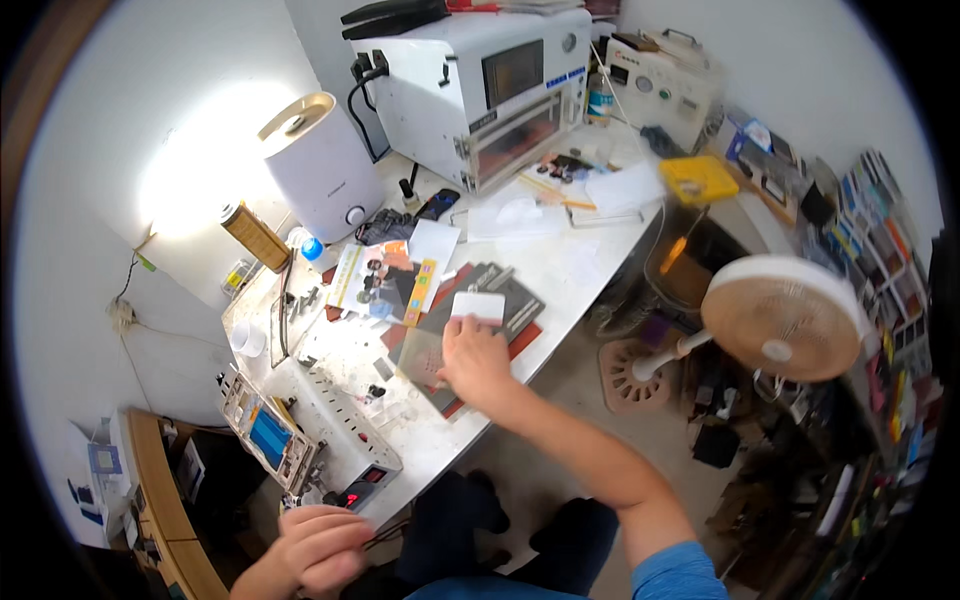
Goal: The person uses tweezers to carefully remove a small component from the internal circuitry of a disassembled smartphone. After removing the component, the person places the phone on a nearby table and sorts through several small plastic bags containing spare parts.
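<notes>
My right hand (476,360) reaches over a dark grey mat (515,300) on the white bench. Its fingers are stretched out at the lower edge of a small white card (480,306), and the thumb sits lower, beside a translucent square sheet (420,354). No grip on either shows. Reddish-brown material (525,338) shows beneath the mat. My left hand (325,546) is low in the view, fingers curled together, near the front end of a long white slotted device (340,418) with red lit displays. Whatever the left fingers hold, if anything, is hidden.
Left of the mat lie papers and an orange-yellow strip (420,292). Behind stand a white humidifier-like canister (322,165), a spray can (254,236) and a large white machine (480,90). A phone frame (268,435) leans beside the slotted device. At right stands a fan (782,318).
</notes>
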{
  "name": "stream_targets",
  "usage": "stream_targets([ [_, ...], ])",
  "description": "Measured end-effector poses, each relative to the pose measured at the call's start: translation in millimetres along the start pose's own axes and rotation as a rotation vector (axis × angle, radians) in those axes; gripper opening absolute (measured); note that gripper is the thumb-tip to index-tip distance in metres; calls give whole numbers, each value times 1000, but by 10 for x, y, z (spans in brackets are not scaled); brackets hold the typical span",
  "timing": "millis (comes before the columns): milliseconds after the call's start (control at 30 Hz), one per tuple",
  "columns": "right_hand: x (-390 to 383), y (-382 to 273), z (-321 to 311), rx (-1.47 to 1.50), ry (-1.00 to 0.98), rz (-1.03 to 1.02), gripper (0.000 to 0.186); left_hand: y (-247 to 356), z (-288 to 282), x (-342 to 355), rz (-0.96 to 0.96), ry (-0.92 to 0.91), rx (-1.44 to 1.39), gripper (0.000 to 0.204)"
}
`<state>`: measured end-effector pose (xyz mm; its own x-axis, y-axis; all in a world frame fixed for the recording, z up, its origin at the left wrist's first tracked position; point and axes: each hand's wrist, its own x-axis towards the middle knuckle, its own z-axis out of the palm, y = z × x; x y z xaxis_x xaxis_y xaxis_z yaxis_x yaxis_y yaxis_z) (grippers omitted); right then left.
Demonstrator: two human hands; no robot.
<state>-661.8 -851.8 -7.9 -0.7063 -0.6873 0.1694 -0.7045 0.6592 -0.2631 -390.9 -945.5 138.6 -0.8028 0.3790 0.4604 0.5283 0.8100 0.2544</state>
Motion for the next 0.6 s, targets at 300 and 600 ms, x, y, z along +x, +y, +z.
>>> stream_targets([
  [300,553,1087,-635,681,-294,313,52,1078,981,573,-1091,208,-647,50],
  [600,1529,476,-482,277,-186,-103,58,481,1300,988,-1323,427,-685,56],
])
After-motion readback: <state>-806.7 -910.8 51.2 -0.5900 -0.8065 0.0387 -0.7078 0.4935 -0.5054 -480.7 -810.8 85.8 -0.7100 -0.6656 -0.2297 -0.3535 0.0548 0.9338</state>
